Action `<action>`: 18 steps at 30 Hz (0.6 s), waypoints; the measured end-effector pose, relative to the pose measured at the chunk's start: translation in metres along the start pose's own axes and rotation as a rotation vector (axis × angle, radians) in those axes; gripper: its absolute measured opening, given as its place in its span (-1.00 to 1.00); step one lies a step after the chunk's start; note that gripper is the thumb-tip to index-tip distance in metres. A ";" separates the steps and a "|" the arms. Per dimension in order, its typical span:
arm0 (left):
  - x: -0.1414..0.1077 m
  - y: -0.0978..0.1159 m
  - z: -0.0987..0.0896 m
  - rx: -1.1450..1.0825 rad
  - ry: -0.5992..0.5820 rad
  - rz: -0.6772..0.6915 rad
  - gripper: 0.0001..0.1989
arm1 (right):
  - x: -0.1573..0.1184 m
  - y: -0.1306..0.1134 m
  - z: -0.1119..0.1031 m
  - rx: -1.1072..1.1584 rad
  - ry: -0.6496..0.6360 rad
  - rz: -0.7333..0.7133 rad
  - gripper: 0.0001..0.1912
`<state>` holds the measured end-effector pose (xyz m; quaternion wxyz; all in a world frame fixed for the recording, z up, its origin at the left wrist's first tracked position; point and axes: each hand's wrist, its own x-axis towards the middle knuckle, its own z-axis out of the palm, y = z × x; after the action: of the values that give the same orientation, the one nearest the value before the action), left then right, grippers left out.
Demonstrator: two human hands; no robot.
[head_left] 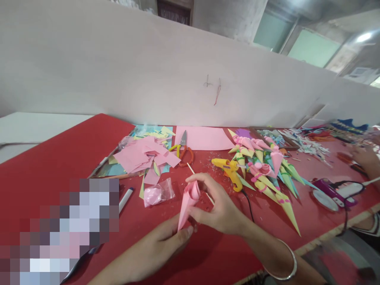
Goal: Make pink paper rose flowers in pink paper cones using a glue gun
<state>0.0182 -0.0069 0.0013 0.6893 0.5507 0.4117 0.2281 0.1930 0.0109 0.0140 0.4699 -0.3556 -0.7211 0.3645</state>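
Observation:
A pink paper cone (pixel 187 204) stands tilted between my two hands, its rolled, layered top up and its point down. Around the lower end are the fingers and thumb of my left hand (pixel 172 237). My right hand (pixel 215 202), with a bangle on the wrist, holds the upper part between thumb and fingers. A thin pale stick (pixel 190 168) lies partly hidden behind the right hand. Just left of the cone is a clear plastic bag (pixel 158 192) with something pink inside. The yellow glue gun (pixel 230 172) rests beyond my right hand.
Pink paper pieces (pixel 145 152) fill a tray behind the bag, beside scissors (pixel 184 146). Several finished paper cones (pixel 267 170) are heaped at right. Further right lie a purple tool (pixel 329 190) and another person's hand (pixel 365 158). A marker (pixel 126 200) lies left; a white partition (pixel 178 75) stands behind.

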 end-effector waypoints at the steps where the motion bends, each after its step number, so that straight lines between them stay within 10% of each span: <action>1: 0.000 0.000 -0.001 -0.003 -0.001 0.002 -0.82 | 0.000 0.000 0.000 0.008 0.004 0.001 -0.59; 11: 0.002 0.006 -0.006 0.089 -0.060 -0.028 -0.77 | 0.001 0.001 -0.003 -0.025 0.016 -0.006 -0.79; 18: 0.002 -0.002 -0.010 0.029 -0.092 -0.019 -0.78 | -0.002 0.002 -0.003 -0.104 -0.110 0.031 -0.17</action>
<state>0.0106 -0.0005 -0.0018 0.7016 0.5666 0.3881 0.1900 0.1966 0.0106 0.0117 0.4050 -0.3702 -0.7579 0.3529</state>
